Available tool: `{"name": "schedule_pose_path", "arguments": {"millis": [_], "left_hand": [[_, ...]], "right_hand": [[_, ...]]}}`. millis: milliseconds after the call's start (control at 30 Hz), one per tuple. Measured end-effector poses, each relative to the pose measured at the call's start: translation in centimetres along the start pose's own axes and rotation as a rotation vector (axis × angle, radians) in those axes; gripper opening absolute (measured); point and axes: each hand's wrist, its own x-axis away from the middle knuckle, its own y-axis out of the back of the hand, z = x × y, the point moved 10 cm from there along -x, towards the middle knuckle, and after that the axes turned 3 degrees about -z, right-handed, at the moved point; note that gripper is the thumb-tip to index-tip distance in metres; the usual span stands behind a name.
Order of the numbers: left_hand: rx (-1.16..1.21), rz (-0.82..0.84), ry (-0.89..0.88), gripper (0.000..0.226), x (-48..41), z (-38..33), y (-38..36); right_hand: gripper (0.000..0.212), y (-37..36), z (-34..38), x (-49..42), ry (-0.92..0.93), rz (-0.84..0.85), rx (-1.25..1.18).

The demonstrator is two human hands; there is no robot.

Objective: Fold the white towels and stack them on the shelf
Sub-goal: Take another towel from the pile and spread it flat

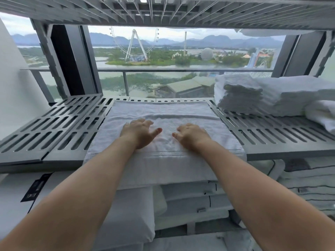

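I judge this the stacking step. A folded white towel [163, 111] lies mid-way along the slotted shelf [63, 124], its near edge seemingly draped over the front lip. My left hand [138, 132] and right hand [191, 135] rest side by side on it, fingers loosely spread, pinching nothing. The stack of folded towels [253, 95] sits far right. Next I'd carry this one onto it, keeping the fold flat.
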Motion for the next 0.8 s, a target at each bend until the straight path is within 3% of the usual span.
{"name": "schedule_pose_path", "arguments": {"millis": [133, 233, 500, 600, 700, 800], "left_hand": [[0.005, 0.015, -0.008, 0.072, -2.5, 0.4, -0.6], [0.006, 0.018, -0.03, 0.068, -4.5, 0.7, -0.9], [0.071, 0.059, -0.108, 0.067, -10.0, 1.7, -2.1], [0.024, 0.152, -0.049, 0.069, -11.7, 2.6, -3.3], [-0.035, 0.251, 0.1, 0.074, -12.7, 3.8, -4.2], [-0.056, 0.213, 0.159, 0.08, -14.2, 2.7, -3.5]], "right_hand": [[0.041, 2.3, 0.7, -1.9, -0.006, -0.134, 0.149], [0.036, 2.9, 1.0, -3.7, 0.0, -0.199, 0.128], [0.042, 0.2, -0.1, -9.1, -0.061, -0.065, 0.016], [0.041, 1.0, -1.5, -10.1, -0.097, -0.128, 0.038], [0.034, 2.4, -5.1, -10.6, -0.268, -0.197, 0.165], [0.034, 2.8, -6.4, -11.8, -0.385, -0.171, 0.249]]}}
